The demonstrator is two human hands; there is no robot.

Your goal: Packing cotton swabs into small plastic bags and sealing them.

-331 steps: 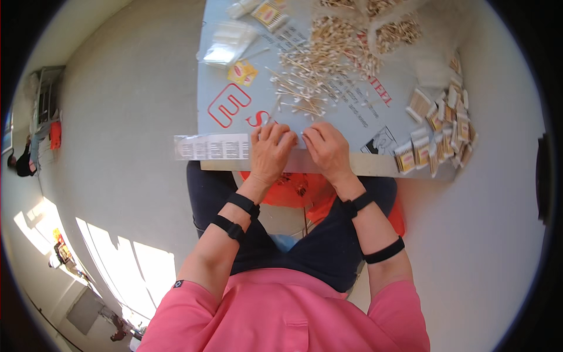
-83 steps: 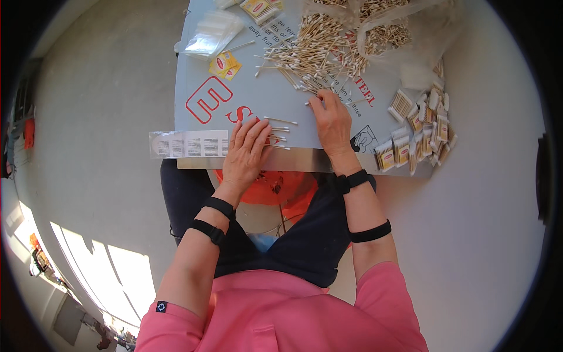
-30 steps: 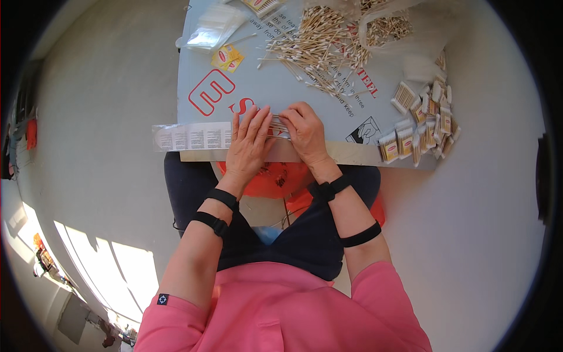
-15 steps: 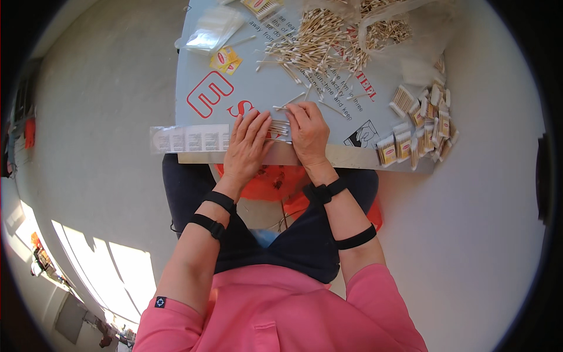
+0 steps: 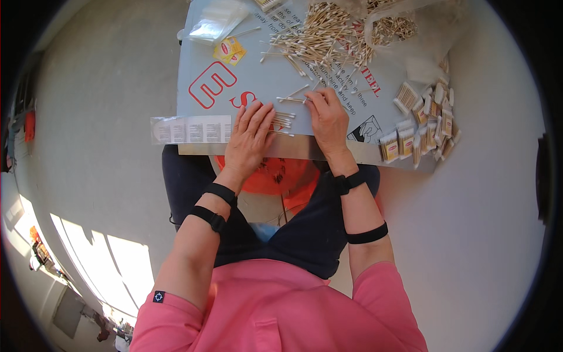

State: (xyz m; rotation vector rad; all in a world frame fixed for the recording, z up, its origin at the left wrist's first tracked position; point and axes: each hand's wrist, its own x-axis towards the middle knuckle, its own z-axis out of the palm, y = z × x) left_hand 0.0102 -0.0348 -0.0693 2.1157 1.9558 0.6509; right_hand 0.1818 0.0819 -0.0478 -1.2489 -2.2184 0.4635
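Note:
My left hand [image 5: 250, 134] lies flat near the table's front edge, fingers stretched out over a small row of cotton swabs [image 5: 284, 121]. The swabs' white tips stick out to the right of its fingers; their other ends are hidden under it. To the right, my right hand [image 5: 329, 122] pinches the end of a single cotton swab [image 5: 291, 100] between thumb and fingertips. That swab points left, just beyond the row. Another loose swab lies at an angle beside it. A large heap of loose swabs [image 5: 319, 35] spreads at the far side.
Filled swab packets [image 5: 406, 142] pile up at the right edge. Clear plastic bags [image 5: 218, 22] and yellow cards [image 5: 229, 51] lie at the far left. A printed strip in clear film [image 5: 190, 129] overhangs the left edge. Below the table sits a red bag or container [image 5: 275, 176].
My right hand has moved right and slightly away from me, off the row to a loose swab's end. My left hand stays over the row, with more tips showing beside it.

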